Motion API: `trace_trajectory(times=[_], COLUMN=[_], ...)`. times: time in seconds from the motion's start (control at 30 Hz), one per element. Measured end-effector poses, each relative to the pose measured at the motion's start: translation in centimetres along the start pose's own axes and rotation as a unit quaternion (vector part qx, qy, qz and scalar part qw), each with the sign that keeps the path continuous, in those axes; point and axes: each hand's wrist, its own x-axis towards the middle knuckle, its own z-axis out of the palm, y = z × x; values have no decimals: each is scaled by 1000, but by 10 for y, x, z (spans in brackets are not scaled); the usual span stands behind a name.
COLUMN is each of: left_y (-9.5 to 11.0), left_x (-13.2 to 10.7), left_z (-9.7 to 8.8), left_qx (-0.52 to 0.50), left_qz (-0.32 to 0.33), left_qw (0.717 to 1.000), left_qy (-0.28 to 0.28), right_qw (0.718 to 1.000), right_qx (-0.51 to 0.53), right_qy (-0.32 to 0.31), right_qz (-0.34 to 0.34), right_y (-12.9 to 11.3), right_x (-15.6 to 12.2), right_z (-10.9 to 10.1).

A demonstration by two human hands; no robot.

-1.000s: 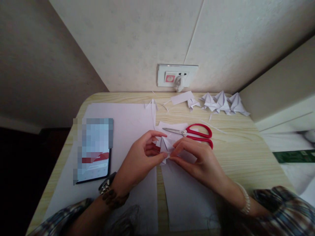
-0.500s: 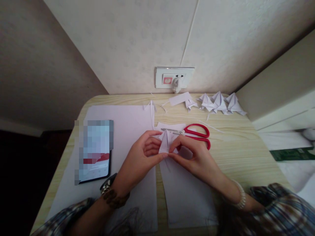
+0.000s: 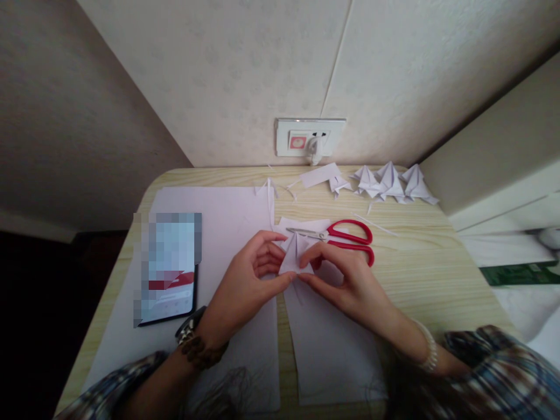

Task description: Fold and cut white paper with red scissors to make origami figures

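A small folded white paper piece [image 3: 294, 256] with a pointed top is held between my two hands. My left hand [image 3: 258, 268] grips its lower left, thumb along the bottom edge and the other fingers curled behind. On its right side, my right hand [image 3: 336, 271] pinches the paper with thumb and forefinger. Just beyond the paper lie red-handled scissors [image 3: 350, 232], blades pointing left. White paper sheets [image 3: 336, 350] spread beneath my right hand, and a larger paper stack [image 3: 231, 221] lies under my left forearm.
A phone [image 3: 170, 268] with a partly blurred screen rests on the left stack. Several folded paper pieces [image 3: 389, 182] stand at the table's back right, near paper scraps [image 3: 319, 174]. A wall socket [image 3: 310, 138] holds a plug. A pale cabinet side [image 3: 490, 140] borders the right.
The folded paper has shifted and tilted very slightly between my fingers, showing a little more of its lower edge. Both hands keep nearly the same place and grip.
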Motion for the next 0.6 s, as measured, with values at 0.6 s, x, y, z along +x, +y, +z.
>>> trace_trajectory(times=[0.6], left_y=[-2], left_x=[3], left_z=[-3], left_qx=[-38], left_qz=[-12], left_qw=[999], left_qy=[8], right_qw=[965], right_qx=[230], right_qy=[4], right_qz=[126], right_y=[3], right_x=[2], right_z=[3])
